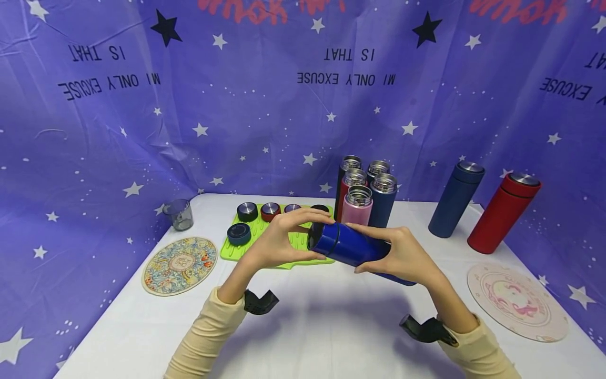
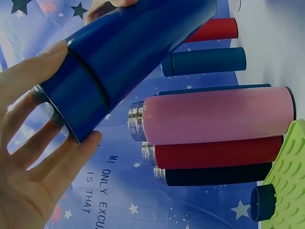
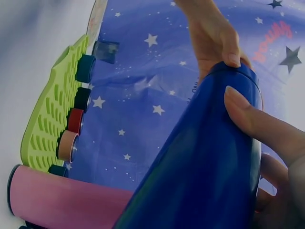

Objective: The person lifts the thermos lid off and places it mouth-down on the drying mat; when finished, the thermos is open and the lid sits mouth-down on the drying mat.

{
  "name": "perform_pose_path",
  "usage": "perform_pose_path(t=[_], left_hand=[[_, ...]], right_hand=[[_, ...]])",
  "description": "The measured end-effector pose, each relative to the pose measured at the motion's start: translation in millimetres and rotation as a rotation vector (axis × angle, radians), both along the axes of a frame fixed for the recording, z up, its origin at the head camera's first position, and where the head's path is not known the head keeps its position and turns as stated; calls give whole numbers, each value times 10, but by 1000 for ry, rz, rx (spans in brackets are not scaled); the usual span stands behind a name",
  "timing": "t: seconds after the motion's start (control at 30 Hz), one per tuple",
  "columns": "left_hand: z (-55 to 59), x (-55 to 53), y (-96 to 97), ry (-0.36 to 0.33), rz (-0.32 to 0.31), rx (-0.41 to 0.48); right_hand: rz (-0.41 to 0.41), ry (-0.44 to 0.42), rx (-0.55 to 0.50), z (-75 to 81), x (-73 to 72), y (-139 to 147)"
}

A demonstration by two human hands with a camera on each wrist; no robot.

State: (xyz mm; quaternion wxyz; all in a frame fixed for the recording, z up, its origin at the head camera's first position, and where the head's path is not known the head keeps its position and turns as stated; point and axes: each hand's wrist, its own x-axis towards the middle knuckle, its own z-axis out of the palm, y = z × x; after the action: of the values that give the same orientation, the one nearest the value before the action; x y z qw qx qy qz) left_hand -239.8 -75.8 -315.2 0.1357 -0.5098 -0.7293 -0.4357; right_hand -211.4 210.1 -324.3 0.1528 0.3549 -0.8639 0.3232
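A shiny blue thermos is held tilted above the white table, its capped end toward the left. My left hand grips its blue lid, thumb on one side and fingers round the other. Around the body curls my right hand, with the thumb along the near side in the right wrist view. A thin dark seam shows between lid and body in the left wrist view. Behind the hands, a green drying mat carries several lids, among them a dark blue lid and a red lid.
Several lidless thermoses, including a pink one, stand behind the right hand. A capped blue thermos and a capped red thermos stand at right. A patterned round mat and grey cup lie left; a pink round mat lies right.
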Motion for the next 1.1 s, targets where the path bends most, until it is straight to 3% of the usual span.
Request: perform_pose_path(t=[0.13,0.27,0.43,0.53,0.67,0.83,0.97,1.1], left_hand=[[112,122,12,-2,9,37],[187,195,25,-75,38,66],[70,96,41,-212,162,62],[-14,16,37,-249,193,42],[-41,-36,13,-197,135,-7],[-32,-58,-14,-103,15,-48],[35,10,-4,-68,-26,-33],[148,140,11,-62,-15,-2]], right_hand=[[6,39,-1,-10,6,-30],[-16,127,4,-29,20,-67],[-98,291,46,-47,40,-114],[-127,339,64,-46,45,-122],[-108,290,64,-28,42,-94],[-37,126,33,-4,24,-41],[-8,52,6,3,21,-34],[-6,74,-2,-9,18,-44]])
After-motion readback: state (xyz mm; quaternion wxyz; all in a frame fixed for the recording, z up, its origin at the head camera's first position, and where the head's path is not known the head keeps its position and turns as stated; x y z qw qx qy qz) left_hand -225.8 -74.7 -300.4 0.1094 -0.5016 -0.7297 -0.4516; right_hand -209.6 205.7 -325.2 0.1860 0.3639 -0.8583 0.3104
